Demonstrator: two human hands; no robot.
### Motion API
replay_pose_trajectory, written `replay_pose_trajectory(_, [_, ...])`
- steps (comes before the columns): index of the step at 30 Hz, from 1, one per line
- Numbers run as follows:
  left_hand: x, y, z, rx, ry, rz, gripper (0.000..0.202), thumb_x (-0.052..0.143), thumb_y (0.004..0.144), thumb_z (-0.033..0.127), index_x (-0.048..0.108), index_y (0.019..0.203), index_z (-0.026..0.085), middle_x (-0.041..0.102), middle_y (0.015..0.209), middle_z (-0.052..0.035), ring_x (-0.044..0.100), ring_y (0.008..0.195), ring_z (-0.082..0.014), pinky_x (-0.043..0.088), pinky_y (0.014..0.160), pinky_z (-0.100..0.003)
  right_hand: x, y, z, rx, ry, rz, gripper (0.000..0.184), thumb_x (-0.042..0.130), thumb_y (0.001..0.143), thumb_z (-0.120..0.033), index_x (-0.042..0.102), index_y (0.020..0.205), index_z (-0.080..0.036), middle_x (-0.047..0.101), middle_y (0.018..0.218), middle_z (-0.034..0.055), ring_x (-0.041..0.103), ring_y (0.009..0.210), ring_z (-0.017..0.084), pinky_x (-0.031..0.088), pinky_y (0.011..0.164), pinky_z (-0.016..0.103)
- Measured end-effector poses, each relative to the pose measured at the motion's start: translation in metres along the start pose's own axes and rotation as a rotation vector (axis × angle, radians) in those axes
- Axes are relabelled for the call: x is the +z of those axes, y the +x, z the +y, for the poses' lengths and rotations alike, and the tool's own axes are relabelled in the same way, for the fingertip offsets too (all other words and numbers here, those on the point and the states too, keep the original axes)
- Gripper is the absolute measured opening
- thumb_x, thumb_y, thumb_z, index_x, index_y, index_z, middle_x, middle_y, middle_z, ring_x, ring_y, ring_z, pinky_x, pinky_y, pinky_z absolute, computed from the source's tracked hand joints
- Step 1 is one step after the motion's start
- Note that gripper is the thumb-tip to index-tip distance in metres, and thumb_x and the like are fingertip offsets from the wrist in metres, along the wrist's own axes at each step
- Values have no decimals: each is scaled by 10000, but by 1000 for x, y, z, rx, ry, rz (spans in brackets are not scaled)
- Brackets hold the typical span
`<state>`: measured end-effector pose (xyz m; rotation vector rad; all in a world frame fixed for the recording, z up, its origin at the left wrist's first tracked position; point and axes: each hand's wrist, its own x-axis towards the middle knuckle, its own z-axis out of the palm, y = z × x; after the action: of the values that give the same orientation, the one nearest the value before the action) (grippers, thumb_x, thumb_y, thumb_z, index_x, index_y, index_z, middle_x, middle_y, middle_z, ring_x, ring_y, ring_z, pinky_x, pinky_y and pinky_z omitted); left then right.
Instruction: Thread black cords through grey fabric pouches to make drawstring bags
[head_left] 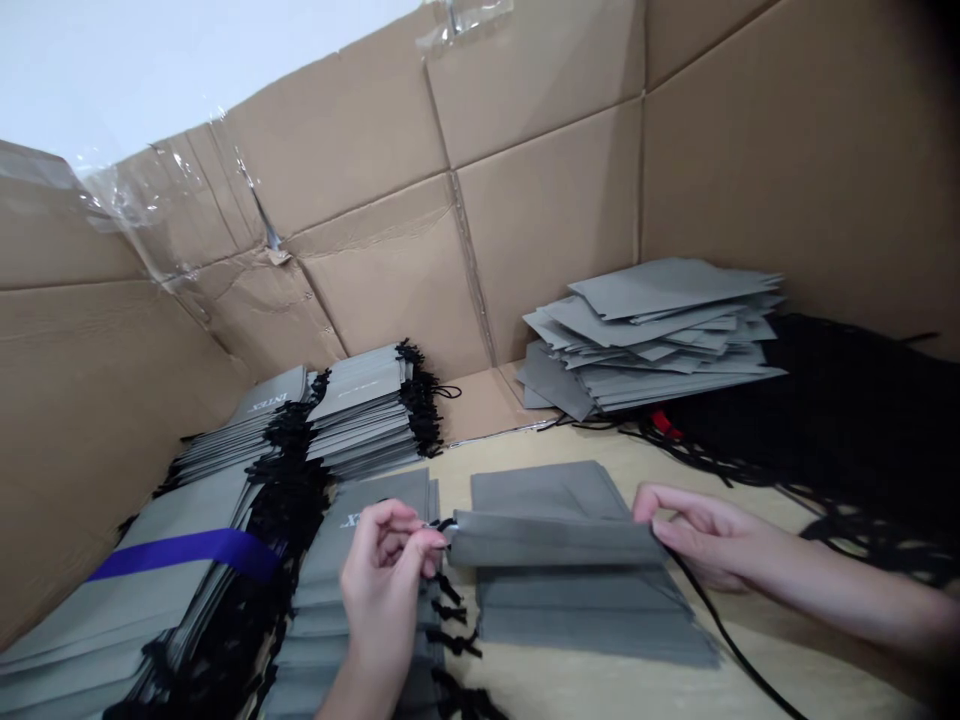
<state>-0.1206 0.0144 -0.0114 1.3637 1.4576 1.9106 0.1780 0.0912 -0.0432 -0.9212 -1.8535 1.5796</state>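
A grey fabric drawstring bag (pixel 555 541) is stretched level between my two hands, above a small pile of flat grey bags (pixel 592 610). My left hand (pixel 388 570) is closed in a pinch at the bag's left end, where a short bit of black cord (pixel 447 524) comes out. Something small and shiny shows by those fingertips, too small to name. At the other end, my right hand (pixel 701 535) pinches the bag's corner between thumb and fingers. From there a long black cord (pixel 731 640) hangs down toward the lower right.
Finished-looking stacks of grey bags with knotted black cords (pixel 360 410) stand at left, one wrapped by a purple band (pixel 187 552). A loose pile of grey bags (pixel 675 320) sits at the back right beside a heap of black cords (pixel 847 400). Cardboard walls (pixel 540 190) enclose the table.
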Motion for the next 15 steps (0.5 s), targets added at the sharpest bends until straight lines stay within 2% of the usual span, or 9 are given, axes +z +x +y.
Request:
replay_pose_trajectory(2, [1, 4, -4, -65, 4, -57, 138, 643, 686, 195, 534, 769, 183, 536, 575, 62, 463, 406, -60, 368, 366, -146, 5, 0, -3, 12, 25, -49, 348, 422, 828, -585, 419, 874, -240, 170, 484, -111, 105, 393, 54, 50, 378, 219])
replay_pose_trajectory(5, [4, 7, -10, -126, -50, -107, 137, 619, 732, 266, 520, 740, 171, 442, 541, 76, 376, 407, -47, 297, 371, -142, 10, 0, -6, 20, 12, -62, 366, 431, 823, -590, 420, 890, -230, 197, 526, -102, 122, 409, 50, 62, 384, 218])
replay_pose_trajectory(10, [9, 8, -13, -223, -254, -167, 215, 614, 761, 356, 525, 752, 160, 407, 545, 69, 356, 461, -50, 281, 434, -150, 12, 0, -7, 27, 12, -27, 408, 452, 802, -607, 424, 906, -213, 222, 556, -94, 135, 434, 50, 81, 392, 210])
replay_pose_trajectory(15, [11, 7, -7, -420, -448, -176, 285, 714, 664, 369, 550, 768, 160, 397, 539, 76, 348, 450, -39, 308, 438, -144, 11, 1, -8, 31, 19, -30, 404, 457, 803, -601, 432, 906, -211, 185, 540, -101, 123, 418, 46, 64, 381, 209])
